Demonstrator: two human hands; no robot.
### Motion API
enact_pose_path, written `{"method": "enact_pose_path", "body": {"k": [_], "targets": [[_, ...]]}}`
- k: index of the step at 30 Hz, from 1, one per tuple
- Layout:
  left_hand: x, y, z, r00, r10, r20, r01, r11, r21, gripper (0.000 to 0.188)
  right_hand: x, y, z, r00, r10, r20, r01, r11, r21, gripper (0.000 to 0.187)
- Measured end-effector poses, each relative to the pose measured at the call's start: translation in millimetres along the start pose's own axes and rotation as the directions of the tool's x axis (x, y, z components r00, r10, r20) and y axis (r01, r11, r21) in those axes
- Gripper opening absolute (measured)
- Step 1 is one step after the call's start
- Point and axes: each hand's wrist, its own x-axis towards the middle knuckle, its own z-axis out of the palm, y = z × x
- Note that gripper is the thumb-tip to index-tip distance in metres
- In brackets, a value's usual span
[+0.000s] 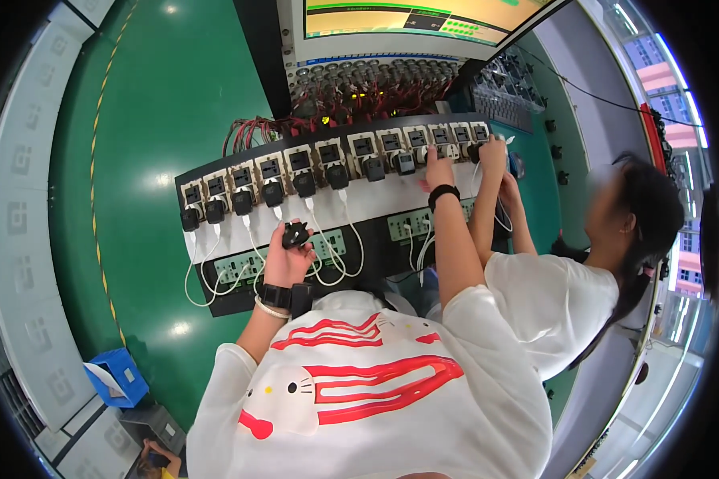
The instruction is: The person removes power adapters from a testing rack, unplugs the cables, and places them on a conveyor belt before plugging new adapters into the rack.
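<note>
My left hand [286, 262], palm up, is closed around several small black plug adapters [295, 234] in front of the socket panel [216, 215]. Farther right, my right hand [438, 171] reaches up to a socket in the row and grips a black power adapter [426, 156], mostly hidden by my fingers. Along the panel, black power adapters [272, 193] sit plugged into the left sockets, with white cables [351, 215] hanging from several of them. One adapter with a grey face [404, 164] sits just left of my right hand.
At my right a co-worker in a white shirt [547, 303] has one hand [494, 153] at the panel's right end. Below the sockets lie green terminal strips [244, 265]. Red wiring [256, 132] and a monitor [415, 20] stand behind. A blue bin [124, 375] is at lower left.
</note>
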Motion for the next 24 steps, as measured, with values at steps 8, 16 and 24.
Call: {"method": "enact_pose_path", "body": {"k": [8, 16, 24], "targets": [[10.4, 1.4, 16.6, 0.935, -0.04, 0.352, 0.05, 0.999, -0.018, 0.039, -4.1, -10.4, 22.2, 0.969, -0.2, -0.145, 0.105, 0.863, -0.494, 0.064], [-7.5, 4.4, 44.8, 0.924, 0.205, 0.321, -0.331, 0.852, 0.406, 0.054, -60.3, 28.9, -9.6, 0.776, -0.621, 0.11, 0.629, 0.751, -0.201, 0.064], [-2.6, 15.7, 52.2, 0.88, -0.2, 0.431, -0.245, 0.585, 0.773, 0.067, -173.7, 21.6, 0.8, 0.322, -0.616, 0.719, 0.549, 0.74, 0.389, 0.05]]}}
